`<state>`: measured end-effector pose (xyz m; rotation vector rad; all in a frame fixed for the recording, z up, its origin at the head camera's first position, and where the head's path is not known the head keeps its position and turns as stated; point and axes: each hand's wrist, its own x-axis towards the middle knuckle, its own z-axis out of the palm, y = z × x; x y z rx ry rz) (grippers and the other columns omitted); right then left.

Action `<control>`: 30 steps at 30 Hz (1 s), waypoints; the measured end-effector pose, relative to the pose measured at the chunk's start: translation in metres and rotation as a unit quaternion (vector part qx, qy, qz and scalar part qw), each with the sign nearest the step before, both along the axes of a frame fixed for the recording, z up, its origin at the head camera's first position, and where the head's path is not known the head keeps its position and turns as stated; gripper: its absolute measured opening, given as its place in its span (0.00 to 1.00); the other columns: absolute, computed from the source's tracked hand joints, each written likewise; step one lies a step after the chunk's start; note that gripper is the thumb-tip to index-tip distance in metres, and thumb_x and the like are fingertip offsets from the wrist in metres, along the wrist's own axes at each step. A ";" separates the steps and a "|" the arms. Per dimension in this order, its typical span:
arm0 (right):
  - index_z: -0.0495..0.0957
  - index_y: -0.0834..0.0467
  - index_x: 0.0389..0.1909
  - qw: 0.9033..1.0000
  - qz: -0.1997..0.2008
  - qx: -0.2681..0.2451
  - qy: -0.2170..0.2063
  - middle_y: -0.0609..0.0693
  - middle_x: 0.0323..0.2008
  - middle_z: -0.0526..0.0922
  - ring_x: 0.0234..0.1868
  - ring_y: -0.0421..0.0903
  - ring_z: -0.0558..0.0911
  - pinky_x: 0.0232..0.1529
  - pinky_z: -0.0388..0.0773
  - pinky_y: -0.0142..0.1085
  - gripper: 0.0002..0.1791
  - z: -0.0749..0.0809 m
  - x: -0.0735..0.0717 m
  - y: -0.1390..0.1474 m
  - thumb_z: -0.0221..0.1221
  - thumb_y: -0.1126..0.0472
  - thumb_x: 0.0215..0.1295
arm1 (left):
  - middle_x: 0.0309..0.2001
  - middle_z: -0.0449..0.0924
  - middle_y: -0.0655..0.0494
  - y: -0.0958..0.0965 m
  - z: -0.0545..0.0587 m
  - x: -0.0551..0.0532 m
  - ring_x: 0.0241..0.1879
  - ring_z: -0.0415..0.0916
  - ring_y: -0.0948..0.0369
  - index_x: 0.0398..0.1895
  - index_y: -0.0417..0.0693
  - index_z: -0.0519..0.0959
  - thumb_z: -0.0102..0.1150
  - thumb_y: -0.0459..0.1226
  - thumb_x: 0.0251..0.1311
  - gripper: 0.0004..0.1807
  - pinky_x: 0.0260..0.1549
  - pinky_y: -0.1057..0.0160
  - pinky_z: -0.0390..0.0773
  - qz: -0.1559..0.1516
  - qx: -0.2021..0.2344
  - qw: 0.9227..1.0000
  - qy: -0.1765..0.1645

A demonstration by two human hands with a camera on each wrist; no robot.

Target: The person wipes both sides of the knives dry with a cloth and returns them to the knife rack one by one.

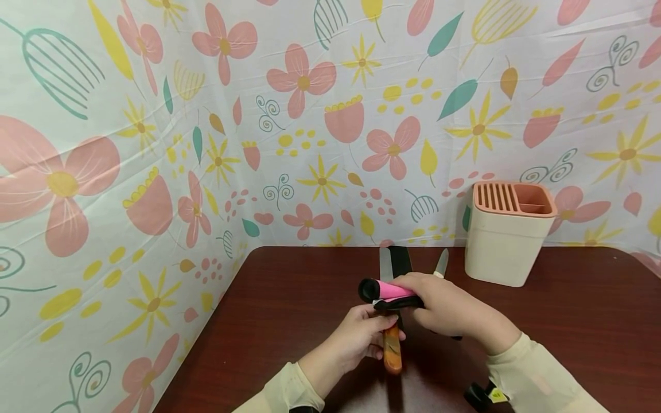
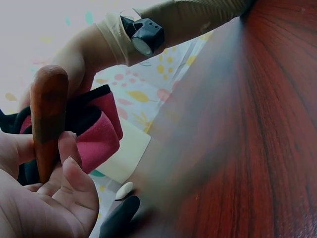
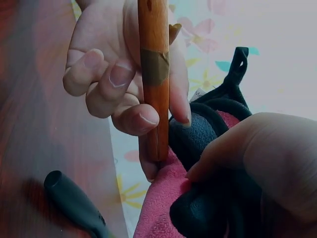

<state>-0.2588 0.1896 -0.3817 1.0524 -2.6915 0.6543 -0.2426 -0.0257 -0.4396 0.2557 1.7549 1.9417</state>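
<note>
My left hand point(image 1: 356, 338) grips a knife by its orange-brown wooden handle point(image 1: 392, 353), which has a band of brown tape point(image 3: 155, 67) around it. The knife's silver blade point(image 1: 385, 265) points away from me, toward the wall. In my right hand point(image 1: 449, 304) is a folded pink cloth point(image 1: 393, 289) with black edging and a hanging loop point(image 3: 241, 59). The cloth crosses over the knife just beyond the handle and hides part of the blade. Fingers of both hands are close together there.
Beside the held knife lies a black blade point(image 1: 400, 261); a black handle point(image 3: 74, 206) shows below. A small knife point(image 1: 441, 264) with a white handle lies farther right. A white knife holder point(image 1: 506, 246) with a coral slotted top stands at the back right of the dark-red table point(image 1: 289, 298).
</note>
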 end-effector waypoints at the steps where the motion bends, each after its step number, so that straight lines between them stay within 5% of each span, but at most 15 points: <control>1: 0.80 0.43 0.58 1.000 0.002 -0.001 -0.001 0.36 0.48 0.83 0.46 0.36 0.79 0.50 0.81 0.42 0.29 0.000 0.000 0.000 0.63 0.71 0.56 | 0.29 0.88 0.60 0.000 0.000 0.000 0.19 0.78 0.68 0.60 0.42 0.80 0.63 0.43 0.68 0.21 0.18 0.69 0.73 0.001 -0.001 1.000 0.000; 9: 0.79 0.39 0.56 0.999 0.013 -0.010 -0.035 0.32 0.43 0.82 0.40 0.34 0.77 0.44 0.77 0.35 0.28 0.003 0.001 -0.002 0.63 0.69 0.58 | 0.28 0.88 0.62 -0.001 0.000 -0.001 0.19 0.78 0.68 0.59 0.40 0.81 0.63 0.43 0.68 0.21 0.19 0.68 0.74 -0.001 -0.003 1.000 -0.003; 22: 0.82 0.40 0.54 1.000 0.023 -0.008 -0.011 0.32 0.45 0.83 0.43 0.33 0.78 0.48 0.80 0.37 0.28 0.005 0.006 0.001 0.63 0.71 0.57 | 0.29 0.88 0.60 -0.002 -0.002 0.001 0.19 0.78 0.68 0.57 0.38 0.81 0.63 0.43 0.68 0.21 0.18 0.69 0.74 -0.005 -0.008 1.000 0.003; 30: 0.83 0.42 0.52 0.999 0.017 -0.019 -0.045 0.35 0.43 0.84 0.39 0.35 0.77 0.42 0.75 0.33 0.25 0.016 0.003 0.015 0.64 0.71 0.57 | 0.29 0.87 0.59 -0.001 0.000 0.002 0.18 0.77 0.68 0.54 0.45 0.81 0.62 0.42 0.69 0.15 0.17 0.70 0.74 -0.041 -0.008 0.999 0.016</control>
